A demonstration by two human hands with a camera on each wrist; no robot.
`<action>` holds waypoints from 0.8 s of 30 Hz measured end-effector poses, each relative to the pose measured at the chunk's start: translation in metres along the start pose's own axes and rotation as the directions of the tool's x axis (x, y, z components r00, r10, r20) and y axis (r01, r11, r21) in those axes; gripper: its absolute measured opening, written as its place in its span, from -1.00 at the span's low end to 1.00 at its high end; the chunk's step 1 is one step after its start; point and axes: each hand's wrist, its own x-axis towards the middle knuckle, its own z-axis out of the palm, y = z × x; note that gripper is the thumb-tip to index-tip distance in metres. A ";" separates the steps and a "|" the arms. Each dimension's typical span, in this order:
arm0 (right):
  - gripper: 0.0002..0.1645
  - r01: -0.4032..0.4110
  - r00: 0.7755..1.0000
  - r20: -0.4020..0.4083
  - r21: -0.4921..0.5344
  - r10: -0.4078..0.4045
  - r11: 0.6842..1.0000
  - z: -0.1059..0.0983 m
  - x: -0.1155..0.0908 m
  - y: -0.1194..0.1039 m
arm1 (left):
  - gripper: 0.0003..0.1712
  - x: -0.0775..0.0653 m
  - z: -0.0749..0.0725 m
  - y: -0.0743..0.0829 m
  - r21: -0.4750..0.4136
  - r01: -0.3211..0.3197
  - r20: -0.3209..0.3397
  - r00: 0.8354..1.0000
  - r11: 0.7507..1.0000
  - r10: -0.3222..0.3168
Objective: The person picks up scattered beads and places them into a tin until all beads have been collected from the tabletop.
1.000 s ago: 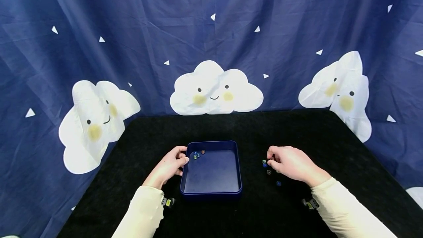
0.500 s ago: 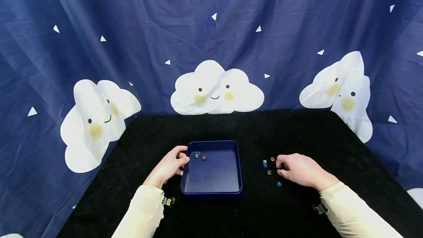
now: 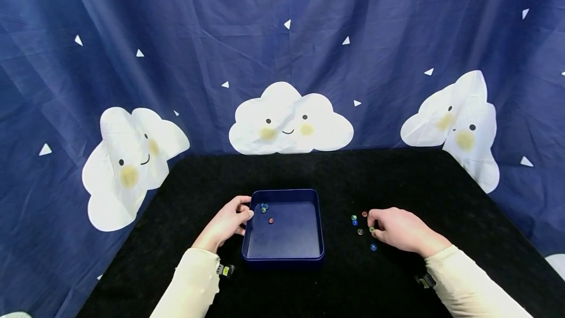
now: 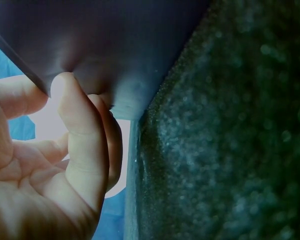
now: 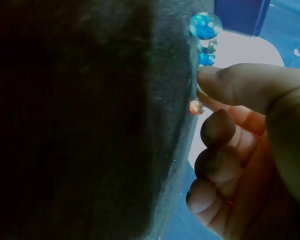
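In the head view, a square dark blue tray [image 3: 282, 260] stands on the black table. My left hand [image 3: 226, 222] grips its left side, the thumb at the rim and fingers against the outer wall. Inside lie a red marble [image 3: 271, 221] and a small cluster of blue and green marbles [image 3: 263, 210]. To the right of the tray, my right hand [image 3: 400, 228] pinches a yellow-green marble [image 3: 372, 229] low at the tabletop. In the right wrist view, the thumb [image 5: 235, 87] mostly hides it; the other fingers are curled.
Left of my right hand lie a red marble [image 3: 364, 214], a green marble [image 3: 354, 218], a blue marble [image 3: 355, 223] and a clear marble [image 3: 360, 232]. Another blue marble [image 3: 373, 247] is nearer me. A blue curtain [image 3: 287, 53] with white clouds hangs behind the table [image 3: 212, 175].
My right hand has shifted right and nearer me, from beside the red marble to the yellow-green one. In the tray, the red marble has rolled toward me. The left hand keeps its hold.
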 end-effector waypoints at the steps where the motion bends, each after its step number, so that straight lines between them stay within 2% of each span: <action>1: -0.72 -0.003 1.000 -0.001 0.007 0.003 1.000 0.000 0.000 0.000 | -0.49 0.000 0.000 0.000 0.002 -0.003 0.001 1.000 1.000 0.003; 11: -0.74 0.020 0.999 -0.043 0.024 -0.019 0.999 -0.003 0.003 -0.009 | -0.49 -0.002 0.001 0.000 0.016 0.002 -0.005 1.000 1.000 -0.002; 24: -0.77 0.075 0.994 -0.086 0.043 -0.071 0.996 -0.008 0.016 -0.039 | -0.50 -0.001 0.001 0.003 0.009 0.006 0.000 1.000 1.000 -0.006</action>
